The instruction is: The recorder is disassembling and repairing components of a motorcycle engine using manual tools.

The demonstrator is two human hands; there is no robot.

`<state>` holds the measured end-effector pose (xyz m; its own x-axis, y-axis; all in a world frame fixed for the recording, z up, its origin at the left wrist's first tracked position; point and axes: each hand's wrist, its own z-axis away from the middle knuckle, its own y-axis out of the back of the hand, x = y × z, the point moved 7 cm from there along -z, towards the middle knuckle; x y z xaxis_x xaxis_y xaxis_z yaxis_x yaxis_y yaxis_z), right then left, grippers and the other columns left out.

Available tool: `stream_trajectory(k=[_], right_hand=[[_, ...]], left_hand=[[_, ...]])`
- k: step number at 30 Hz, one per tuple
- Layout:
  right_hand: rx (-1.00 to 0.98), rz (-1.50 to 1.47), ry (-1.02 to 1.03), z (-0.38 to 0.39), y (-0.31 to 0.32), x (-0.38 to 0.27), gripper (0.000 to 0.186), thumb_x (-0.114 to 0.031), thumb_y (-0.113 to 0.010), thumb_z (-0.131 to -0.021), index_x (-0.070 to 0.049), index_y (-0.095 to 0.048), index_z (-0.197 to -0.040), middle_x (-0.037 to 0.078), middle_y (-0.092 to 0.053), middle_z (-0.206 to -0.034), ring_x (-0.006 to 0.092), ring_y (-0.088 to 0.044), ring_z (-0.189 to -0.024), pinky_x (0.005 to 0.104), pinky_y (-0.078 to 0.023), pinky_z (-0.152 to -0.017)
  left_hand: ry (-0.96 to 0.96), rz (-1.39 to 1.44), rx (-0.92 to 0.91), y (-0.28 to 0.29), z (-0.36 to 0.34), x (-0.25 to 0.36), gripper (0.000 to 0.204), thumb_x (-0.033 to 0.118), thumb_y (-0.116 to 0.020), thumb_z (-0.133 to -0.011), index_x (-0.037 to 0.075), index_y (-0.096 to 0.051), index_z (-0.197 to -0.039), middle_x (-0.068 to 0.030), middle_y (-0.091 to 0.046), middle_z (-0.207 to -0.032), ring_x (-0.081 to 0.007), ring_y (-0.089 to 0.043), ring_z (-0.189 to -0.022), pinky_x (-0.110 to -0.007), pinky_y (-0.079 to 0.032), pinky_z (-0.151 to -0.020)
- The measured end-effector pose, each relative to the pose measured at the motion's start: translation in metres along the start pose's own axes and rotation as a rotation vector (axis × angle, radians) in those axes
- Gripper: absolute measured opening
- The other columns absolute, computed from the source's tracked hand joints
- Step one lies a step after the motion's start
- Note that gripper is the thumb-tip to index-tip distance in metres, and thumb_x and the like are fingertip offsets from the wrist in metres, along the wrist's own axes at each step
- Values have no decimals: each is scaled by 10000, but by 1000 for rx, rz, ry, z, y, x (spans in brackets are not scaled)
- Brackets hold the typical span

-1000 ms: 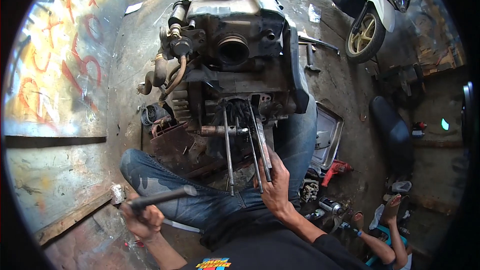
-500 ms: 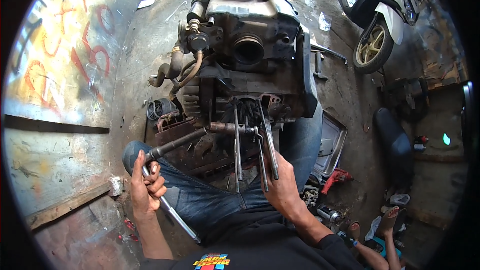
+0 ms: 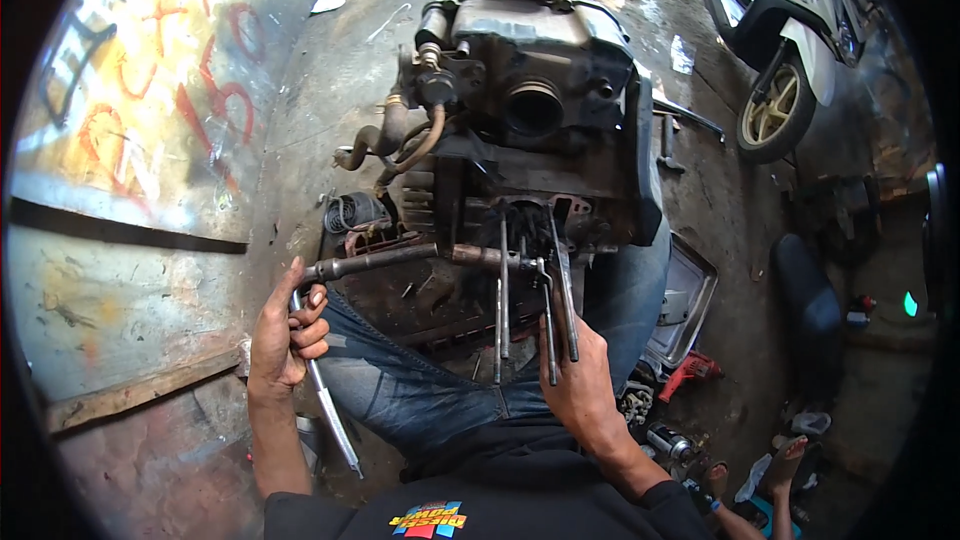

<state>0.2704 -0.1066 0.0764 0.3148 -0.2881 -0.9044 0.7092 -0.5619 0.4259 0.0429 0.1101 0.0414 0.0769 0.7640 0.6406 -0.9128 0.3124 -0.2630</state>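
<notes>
My left hand [image 3: 286,342] is closed round the chrome handle of a socket wrench [image 3: 330,408]. Its long dark extension [image 3: 375,261] points right, its tip close to a copper-coloured shaft end [image 3: 478,256] on the engine; whether they touch I cannot tell. Under the engine's long metal studs [image 3: 505,310] is my right hand [image 3: 582,370], back upward and fingers curled behind the studs. What it grips is hidden. The dark, greasy engine [image 3: 530,50] stands between my legs, with a round port and a hose [image 3: 433,145] on its left.
Graffiti covers the metal wall [image 3: 150,90] at left. To the right lie a metal tray [image 3: 685,305], a red power tool [image 3: 690,376], a spray can [image 3: 672,442] and a black seat [image 3: 805,290]. A scooter [image 3: 775,70] stands far right; another person's foot [image 3: 785,465] shows lower right.
My left hand has raised the wrench, and its extension has swung nearly level, its tip now by the copper-coloured shaft end. My right hand stays by the studs. The whole view has shifted slightly.
</notes>
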Motion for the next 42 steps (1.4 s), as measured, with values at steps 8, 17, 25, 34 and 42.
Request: stream_trajectory(k=[8, 17, 25, 34, 42], right_hand=[[-34, 28, -1, 1, 1, 4, 290, 120, -546, -798, 62, -516, -1081, 226, -540, -811, 435, -560, -733, 443, -463, -654], [-22, 86, 12, 2, 0, 1, 236, 91, -538, -837, 58, -523, -1070, 237, -545, -816, 450, -564, -748, 457, -462, -650], [-61, -90, -176, 4, -1, 18, 225, -25, -478, -971, 48, -518, -1181, 224, -576, -757, 295, -540, -611, 374, -462, -611], [-92, -38, -163, 3, -3, 17, 603, 110, -451, -841, -33, -389, -1424, 321, -594, -806, 480, -607, -731, 442, -492, -655], [-28, 14, -91, 7, -5, 21, 288, 42, -518, -873, 67, -515, -1160, 264, -612, -727, 452, -618, -694, 436, -478, -589]], left_hand=[[46, -138, -16, -7, 2, 14, 441, 483, -552, -968, 94, -498, -766, 111, -240, -545, 9, -178, -373, -174, -127, -323], [272, -365, -203, -31, -13, 39, 407, 493, -513, -983, 103, -432, -903, 53, -377, -663, 23, -225, -408, -140, -136, -314], [-40, -707, 175, -4, -38, 26, 436, 542, -576, -923, 112, -525, -975, 67, -344, -660, -7, -290, -432, -171, -205, -336], [-154, -1001, 369, -15, -37, 54, 525, 504, -547, -936, 28, -706, -1091, 29, -391, -513, -78, -403, -431, -285, -329, -390], [-594, -1322, 556, -13, -44, 63, 575, 565, -568, -866, 12, -718, -913, -277, -658, -828, -444, -657, -853, -461, -494, -738]])
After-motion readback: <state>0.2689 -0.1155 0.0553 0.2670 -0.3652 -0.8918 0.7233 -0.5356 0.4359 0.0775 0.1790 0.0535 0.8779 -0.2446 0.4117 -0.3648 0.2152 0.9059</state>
